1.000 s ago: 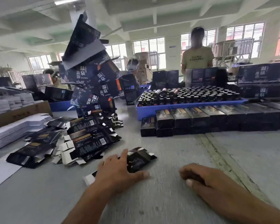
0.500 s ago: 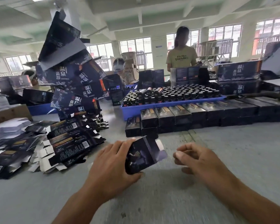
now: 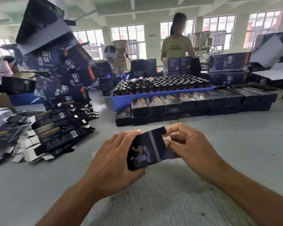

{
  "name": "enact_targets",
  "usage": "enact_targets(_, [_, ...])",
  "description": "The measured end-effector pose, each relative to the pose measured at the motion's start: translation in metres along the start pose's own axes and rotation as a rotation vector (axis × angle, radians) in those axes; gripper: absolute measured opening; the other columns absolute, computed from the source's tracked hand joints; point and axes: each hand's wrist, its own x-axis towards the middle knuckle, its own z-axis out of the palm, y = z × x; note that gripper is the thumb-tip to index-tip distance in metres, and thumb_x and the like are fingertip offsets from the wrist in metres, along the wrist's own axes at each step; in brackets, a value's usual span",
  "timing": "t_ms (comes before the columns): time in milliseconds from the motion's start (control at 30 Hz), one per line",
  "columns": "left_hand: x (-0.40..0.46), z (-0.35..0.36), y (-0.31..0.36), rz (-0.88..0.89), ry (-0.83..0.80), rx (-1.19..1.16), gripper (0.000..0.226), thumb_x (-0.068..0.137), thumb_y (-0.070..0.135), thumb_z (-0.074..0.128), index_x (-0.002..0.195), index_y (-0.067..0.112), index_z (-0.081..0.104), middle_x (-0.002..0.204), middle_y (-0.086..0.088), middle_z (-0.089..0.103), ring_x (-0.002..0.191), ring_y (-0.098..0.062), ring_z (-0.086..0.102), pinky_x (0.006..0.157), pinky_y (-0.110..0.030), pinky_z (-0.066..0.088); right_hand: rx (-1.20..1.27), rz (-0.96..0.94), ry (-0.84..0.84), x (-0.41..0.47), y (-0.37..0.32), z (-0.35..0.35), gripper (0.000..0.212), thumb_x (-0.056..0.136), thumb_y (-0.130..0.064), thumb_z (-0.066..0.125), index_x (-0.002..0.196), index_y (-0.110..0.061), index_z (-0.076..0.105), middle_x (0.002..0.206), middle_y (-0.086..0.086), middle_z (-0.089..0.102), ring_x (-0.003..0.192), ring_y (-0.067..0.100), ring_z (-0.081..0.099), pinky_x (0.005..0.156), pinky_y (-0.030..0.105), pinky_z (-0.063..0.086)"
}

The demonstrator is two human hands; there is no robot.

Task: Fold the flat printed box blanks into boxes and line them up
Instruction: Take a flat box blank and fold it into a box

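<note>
Beyond the far row of folded boxes (image 3: 194, 103), we hold one box blank (image 3: 147, 149) near, above the table (image 3: 235, 144). Left hand (image 3: 111, 162) grips it; right hand (image 3: 189, 147) pinches its end flap. Light, creasable card: we would hold edges.

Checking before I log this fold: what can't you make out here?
Head view only:
- Box blank: right end hidden behind right hand; flap state unclear.
- Left hand covers its left end.
- Print on blank: motion-blurred.
- Finished boxes: row's far right end too dark to count.
</note>
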Motion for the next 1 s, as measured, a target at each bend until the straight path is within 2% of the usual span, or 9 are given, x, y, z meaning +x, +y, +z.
enact_targets(100, [0.000, 0.000, 0.000, 0.001, 0.007, -0.019, 0.102, 0.069, 0.094, 0.046, 0.151, 0.042, 0.014, 0.126, 0.027, 0.036, 0.111, 0.005, 0.034, 0.095, -0.019, 0.030, 0.031, 0.011, -0.059, -0.001, -0.002, -0.002, 0.023, 0.095, -0.006, 0.064, 0.106, -0.025, 0.067, 0.097, -0.006, 0.078, 0.087, 0.016, 0.076, 0.066, 0.025, 0.060])
enact_targets(233, [0.001, -0.002, 0.002, 0.069, 0.045, 0.065, 0.091, 0.081, 0.090, 0.033, 0.156, 0.042, 0.013, 0.136, 0.007, 0.049, 0.114, -0.009, 0.048, 0.094, -0.030, 0.042, 0.021, 0.007, -0.099, -0.002, -0.003, -0.002, 0.038, 0.099, -0.004, 0.058, 0.122, -0.033, 0.064, 0.103, -0.009, 0.077, 0.090, 0.014, 0.075, 0.067, 0.024, 0.060])
enact_targets(400, [0.002, -0.007, 0.006, 0.120, 0.074, 0.179, 0.074, 0.091, 0.075, 0.037, 0.156, 0.046, 0.017, 0.138, 0.002, 0.045, 0.116, -0.018, 0.053, 0.096, -0.033, 0.043, -0.040, -0.071, -0.059, -0.002, -0.004, 0.002, 0.053, 0.098, -0.005, 0.060, 0.126, -0.049, 0.058, 0.108, -0.010, 0.075, 0.090, 0.010, 0.075, 0.067, 0.023, 0.060])
enact_targets(533, [0.004, -0.011, 0.007, 0.155, 0.074, 0.247, 0.067, 0.091, 0.066, 0.041, 0.152, 0.041, 0.032, 0.139, -0.003, 0.050, 0.118, -0.023, 0.054, 0.096, -0.038, 0.044, -0.169, -0.156, 0.015, -0.005, -0.005, 0.007, 0.059, 0.099, -0.008, 0.059, 0.134, -0.054, 0.050, 0.117, -0.014, 0.067, 0.090, 0.007, 0.073, 0.067, 0.023, 0.061])
enact_targets(667, [0.003, -0.012, 0.008, 0.124, 0.063, 0.185, 0.065, 0.090, 0.061, 0.046, 0.151, 0.042, 0.033, 0.143, -0.002, 0.048, 0.122, -0.023, 0.053, 0.096, -0.040, 0.048, -0.327, -0.233, 0.067, -0.010, -0.005, 0.011, 0.059, 0.100, -0.015, 0.058, 0.140, -0.057, 0.044, 0.107, -0.018, 0.070, 0.083, 0.015, 0.072, 0.073, 0.033, 0.062])
enact_targets(767, [0.001, -0.012, 0.006, 0.100, 0.080, 0.116, 0.067, 0.087, 0.057, 0.057, 0.149, 0.043, 0.035, 0.144, 0.001, 0.046, 0.123, -0.020, 0.051, 0.096, -0.040, 0.051, -0.366, -0.282, 0.103, -0.012, -0.005, 0.013, 0.059, 0.100, -0.018, 0.059, 0.141, -0.056, 0.042, 0.101, -0.027, 0.066, 0.083, 0.004, 0.069, 0.074, 0.019, 0.058])
enact_targets(900, [0.002, -0.011, 0.007, 0.122, 0.109, 0.136, 0.069, 0.082, 0.047, 0.073, 0.143, 0.038, 0.043, 0.146, -0.001, 0.046, 0.122, -0.023, 0.053, 0.096, -0.040, 0.049, -0.310, -0.262, 0.145, -0.013, -0.002, 0.015, 0.051, 0.099, -0.020, 0.060, 0.137, -0.050, 0.042, 0.106, -0.019, 0.069, 0.086, -0.005, 0.068, 0.070, 0.008, 0.051])
enact_targets(1000, [0.004, -0.010, 0.008, 0.150, 0.146, 0.162, 0.063, 0.079, 0.041, 0.073, 0.135, 0.032, 0.048, 0.147, -0.005, 0.048, 0.122, -0.027, 0.056, 0.095, -0.040, 0.047, -0.283, -0.234, 0.175, -0.012, -0.003, 0.016, 0.056, 0.098, -0.022, 0.062, 0.137, -0.051, 0.035, 0.112, -0.018, 0.068, 0.086, -0.007, 0.068, 0.070, 0.004, 0.049])
